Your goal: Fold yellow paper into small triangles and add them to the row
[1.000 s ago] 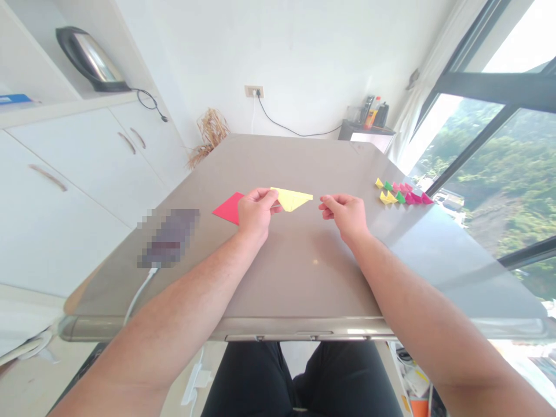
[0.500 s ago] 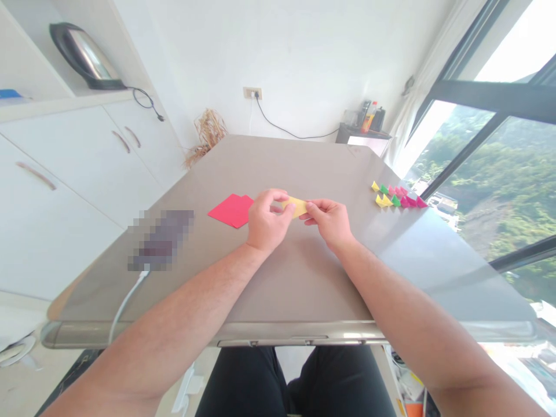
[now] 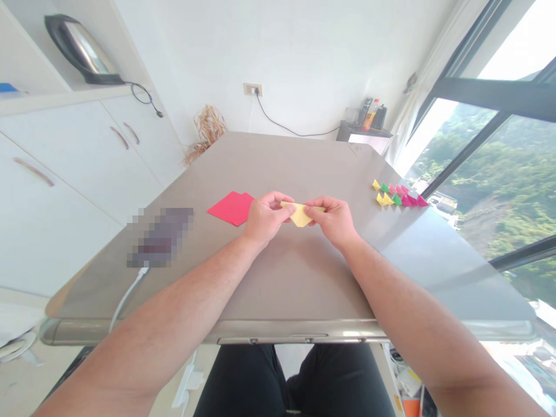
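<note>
My left thumb and fingers pinch one end of the yellow paper point(image 3: 300, 217), my left hand point(image 3: 262, 221) bent inward over it. My right hand point(image 3: 335, 220) pinches the other side, thumb laid across the near face, fingers tucked behind. The paper is pale yellow and folded small: its upper edge runs fairly straight from one hand to the other, and below it the sides slope in to a blunt lower end between my thumbs. A slim yellow tip shows beyond my right thumb. Its finer creases are too small for me to make out. I hold it in front of me, over the middle of the grey table point(image 3: 299, 278).

Just beside my left hand lies flat red paper point(image 3: 231, 208), its corners overlapping as if in more than one sheet, the right part hidden behind my hand. Farther left is a blurred dark object point(image 3: 161, 237) with a white cable point(image 3: 128, 296) at its near end. Well to my right, near the window point(image 3: 478, 150), small folded pieces point(image 3: 396, 200) in yellow, green, pink and magenta stand in two rows.
</note>
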The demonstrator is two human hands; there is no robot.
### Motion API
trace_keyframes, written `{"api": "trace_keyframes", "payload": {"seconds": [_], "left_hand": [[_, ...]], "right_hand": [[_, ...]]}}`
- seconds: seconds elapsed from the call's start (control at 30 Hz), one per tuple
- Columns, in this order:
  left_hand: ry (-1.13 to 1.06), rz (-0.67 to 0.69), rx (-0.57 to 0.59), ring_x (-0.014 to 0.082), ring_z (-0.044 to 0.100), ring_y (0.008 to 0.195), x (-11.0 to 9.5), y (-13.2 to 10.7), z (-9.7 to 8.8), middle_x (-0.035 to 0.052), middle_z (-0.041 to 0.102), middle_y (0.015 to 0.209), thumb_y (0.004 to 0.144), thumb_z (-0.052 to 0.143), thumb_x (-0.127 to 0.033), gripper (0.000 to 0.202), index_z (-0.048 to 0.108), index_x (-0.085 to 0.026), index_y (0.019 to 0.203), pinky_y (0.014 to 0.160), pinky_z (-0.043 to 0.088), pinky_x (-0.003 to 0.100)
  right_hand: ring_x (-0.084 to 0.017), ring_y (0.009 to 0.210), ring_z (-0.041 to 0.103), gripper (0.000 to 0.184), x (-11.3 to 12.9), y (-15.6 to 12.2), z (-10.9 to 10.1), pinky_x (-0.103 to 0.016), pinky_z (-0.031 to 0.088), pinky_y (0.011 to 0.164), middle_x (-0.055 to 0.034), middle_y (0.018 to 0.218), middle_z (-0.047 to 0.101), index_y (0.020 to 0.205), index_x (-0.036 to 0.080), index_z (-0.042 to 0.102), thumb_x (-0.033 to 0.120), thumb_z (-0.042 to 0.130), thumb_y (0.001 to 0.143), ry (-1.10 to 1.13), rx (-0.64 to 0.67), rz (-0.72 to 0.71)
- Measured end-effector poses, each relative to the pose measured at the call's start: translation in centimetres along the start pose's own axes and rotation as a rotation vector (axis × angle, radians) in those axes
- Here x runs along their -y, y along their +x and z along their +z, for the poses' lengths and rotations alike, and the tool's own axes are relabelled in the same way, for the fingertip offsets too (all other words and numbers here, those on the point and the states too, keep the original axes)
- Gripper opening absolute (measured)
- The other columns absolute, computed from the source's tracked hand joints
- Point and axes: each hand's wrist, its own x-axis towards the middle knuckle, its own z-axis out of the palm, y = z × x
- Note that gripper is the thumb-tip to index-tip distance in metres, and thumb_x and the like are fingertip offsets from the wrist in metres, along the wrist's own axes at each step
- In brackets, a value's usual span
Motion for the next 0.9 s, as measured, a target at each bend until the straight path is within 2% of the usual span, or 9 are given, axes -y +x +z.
{"api": "trace_keyframes", "payload": {"seconds": [0.23,0.4,0.57,0.9], "left_hand": [[0.053,-0.024,0.072,0.0195,0.070,0.065,-0.3,-0.2,-0.3,0.0025,0.072,0.068,0.072,0.079,-0.029,0.022,0.072,-0.019,0.090,0.063,0.060,0.034],[0.077,-0.003,0.096,0.0179,0.069,0.066,-0.2,-0.1,-0.4,0.0034,0.072,0.071,0.072,0.078,-0.028,0.017,0.075,-0.018,0.084,0.061,0.060,0.032],[-0.042,-0.065,0.091,0.0190,0.071,0.068,-0.2,0.1,-0.5,0.0039,0.072,0.071,0.071,0.077,-0.024,0.015,0.075,-0.017,0.084,0.060,0.061,0.032],[-0.197,-0.212,0.127,0.0198,0.073,0.075,-0.8,0.3,-1.1,0.0062,0.074,0.082,0.066,0.079,-0.020,0.013,0.074,-0.016,0.079,0.069,0.065,0.037]], "right_hand": [[-0.016,0.063,0.065,0.017,0.5,-0.3,-0.3,-0.027,0.049,0.057,-0.0016,0.072,0.073,0.083,0.021,0.077,0.035,0.072,0.075,-0.146,0.001,-0.021],[-0.016,0.065,0.065,0.018,0.4,-0.3,-0.4,-0.028,0.050,0.059,-0.0014,0.076,0.074,0.087,0.022,0.080,0.032,0.068,0.078,-0.198,0.021,-0.065],[-0.016,0.070,0.066,0.022,0.2,-0.3,-0.5,-0.031,0.056,0.068,-0.0014,0.083,0.076,0.093,0.024,0.082,0.032,0.068,0.079,-0.100,0.043,-0.104],[-0.017,0.068,0.071,0.020,0.7,-0.2,-1.4,-0.038,0.062,0.076,-0.0021,0.084,0.079,0.087,0.025,0.084,0.028,0.079,0.069,0.174,0.156,-0.030]]}}
